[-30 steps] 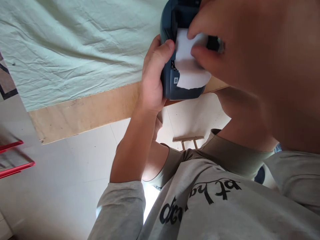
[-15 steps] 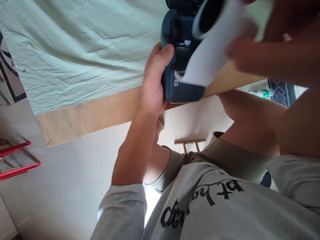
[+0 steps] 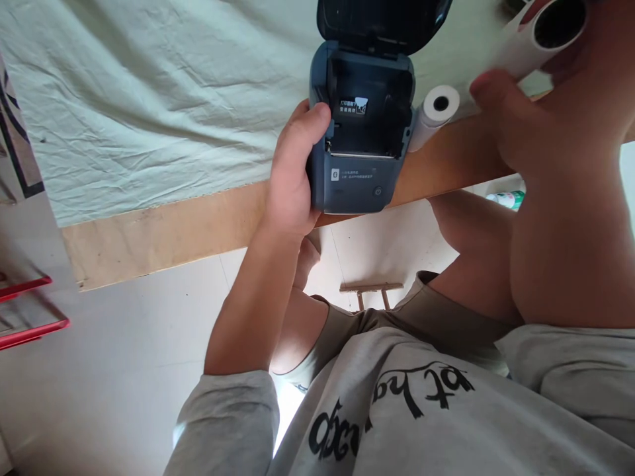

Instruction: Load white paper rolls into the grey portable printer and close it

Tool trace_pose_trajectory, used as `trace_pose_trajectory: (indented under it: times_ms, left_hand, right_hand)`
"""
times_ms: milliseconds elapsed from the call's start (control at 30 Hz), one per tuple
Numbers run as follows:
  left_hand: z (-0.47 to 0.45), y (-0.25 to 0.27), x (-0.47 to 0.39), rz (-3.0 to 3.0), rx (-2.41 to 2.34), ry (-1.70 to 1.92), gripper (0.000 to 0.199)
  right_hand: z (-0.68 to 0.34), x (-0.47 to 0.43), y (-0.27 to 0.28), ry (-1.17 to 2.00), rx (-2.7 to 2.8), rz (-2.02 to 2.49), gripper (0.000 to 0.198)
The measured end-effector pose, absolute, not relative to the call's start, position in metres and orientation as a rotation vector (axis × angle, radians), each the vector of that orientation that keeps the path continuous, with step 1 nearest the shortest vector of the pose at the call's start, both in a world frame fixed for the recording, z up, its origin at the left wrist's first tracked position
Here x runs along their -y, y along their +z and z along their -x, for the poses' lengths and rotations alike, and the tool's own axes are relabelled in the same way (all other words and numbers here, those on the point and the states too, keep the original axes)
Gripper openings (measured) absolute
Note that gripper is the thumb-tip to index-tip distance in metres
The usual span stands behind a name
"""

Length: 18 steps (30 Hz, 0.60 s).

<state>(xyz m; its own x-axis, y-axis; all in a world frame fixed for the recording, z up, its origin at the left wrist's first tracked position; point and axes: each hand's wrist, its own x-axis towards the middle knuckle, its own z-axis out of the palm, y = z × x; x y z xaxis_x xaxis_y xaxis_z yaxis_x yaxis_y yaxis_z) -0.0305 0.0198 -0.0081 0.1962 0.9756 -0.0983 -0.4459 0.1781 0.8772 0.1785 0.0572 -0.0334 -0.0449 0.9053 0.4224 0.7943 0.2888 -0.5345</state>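
My left hand (image 3: pixel 297 168) grips the left side of a dark blue portable label printer (image 3: pixel 358 182), its thumb over the edge. The printer's black lid (image 3: pixel 384 23) is raised, and its paper bay shows bare with a small printed sticker inside. Up at the right, my right hand (image 3: pixel 520 119) is closed around a white paper roll (image 3: pixel 530 49) with a wide dark core. A second white paper roll (image 3: pixel 436 112), with a narrow core, stands just right of the printer, touching or very close to it.
A pale green cloth (image 3: pixel 173 99) covers the table, whose wooden edge (image 3: pixel 173 238) runs in front of me. Below are my legs and a small wooden stool (image 3: pixel 372 288). A green-labelled bottle (image 3: pixel 508 199) lies at the right; a red-edged rack (image 3: pixel 34 334) stands at the left.
My right hand has carried the wide-core paper roll away from the printer, up and to the right. The printer's bay and the narrow roll beside it now show. The left hand keeps its grip.
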Motion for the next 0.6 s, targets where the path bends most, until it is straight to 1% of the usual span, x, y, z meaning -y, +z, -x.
trace_pose_trajectory:
  times_ms: [100, 167, 233, 333, 433, 533, 600]
  left_hand:
    - [0.032, -0.007, -0.021, -0.808, -0.817, 1.168, 0.016]
    - [0.033, -0.008, -0.022, -0.808, -0.823, 1.161, 0.017]
    - [0.034, -0.010, -0.022, -0.820, -0.833, 1.147, 0.022]
    - [0.036, -0.013, -0.023, -0.843, -0.853, 1.107, 0.030]
    - [0.036, -0.016, -0.023, -0.874, -0.861, 1.102, 0.032]
    - [0.035, -0.017, -0.022, -0.905, -0.861, 1.111, 0.034]
    - [0.035, -0.017, -0.021, -0.921, -0.869, 1.115, 0.036]
  right_hand:
    - [-0.182, -0.055, -0.034, 0.167, 1.948, 1.583, 0.060]
    - [-0.182, -0.049, -0.031, 0.121, 1.990, 1.589, 0.062]
    - [-0.180, -0.039, -0.026, 0.006, 1.947, 1.585, 0.057]
    - [-0.167, -0.025, -0.019, -0.134, 1.895, 1.511, 0.045]
    - [-0.150, -0.018, -0.019, -0.073, 2.037, 1.450, 0.045]
    - [-0.141, -0.019, -0.025, 0.012, 2.158, 1.528, 0.047]
    - [-0.140, -0.022, -0.030, 0.032, 2.196, 1.556, 0.044]
